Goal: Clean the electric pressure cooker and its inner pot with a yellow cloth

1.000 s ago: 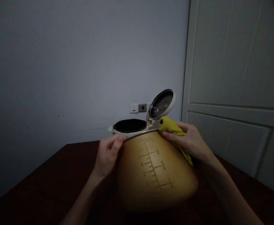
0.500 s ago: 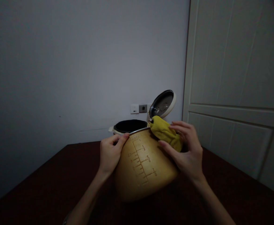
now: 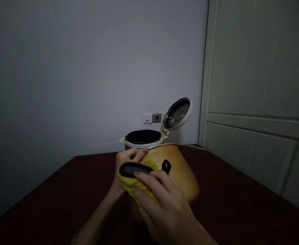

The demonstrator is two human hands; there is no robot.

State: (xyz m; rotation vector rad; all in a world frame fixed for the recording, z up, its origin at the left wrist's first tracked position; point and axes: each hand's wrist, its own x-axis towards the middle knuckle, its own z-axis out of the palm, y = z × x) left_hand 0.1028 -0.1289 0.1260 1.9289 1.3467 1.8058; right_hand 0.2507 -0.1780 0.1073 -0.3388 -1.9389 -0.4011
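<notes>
A golden inner pot [image 3: 185, 173] with measuring marks is held tilted above the table. My left hand [image 3: 124, 163] is closed on its rim, thumb on top, partly covered by a yellow cleaning cloth [image 3: 139, 185]. The cloth has a black oval patch and a black loop. With bent fingers, my right hand [image 3: 166, 202] grips the cloth against the pot's outer side. Directly behind the pot stands a cooker [image 3: 152, 144], white-rimmed and dark inside, its round lid [image 3: 178, 114] raised. The pot's lower left side is hidden by my hands and the cloth.
The dark red table [image 3: 85, 180] runs back to a pale wall [image 3: 88, 68]. Wall sockets [image 3: 152, 118] sit just behind the cooker. At the right, a white panelled door [image 3: 254, 95] rises along the table's edge.
My right hand has moved the cloth left and down across the pot's outside, turning its black patch into view. Most of the measuring marks are now covered. My left hand keeps the rim.
</notes>
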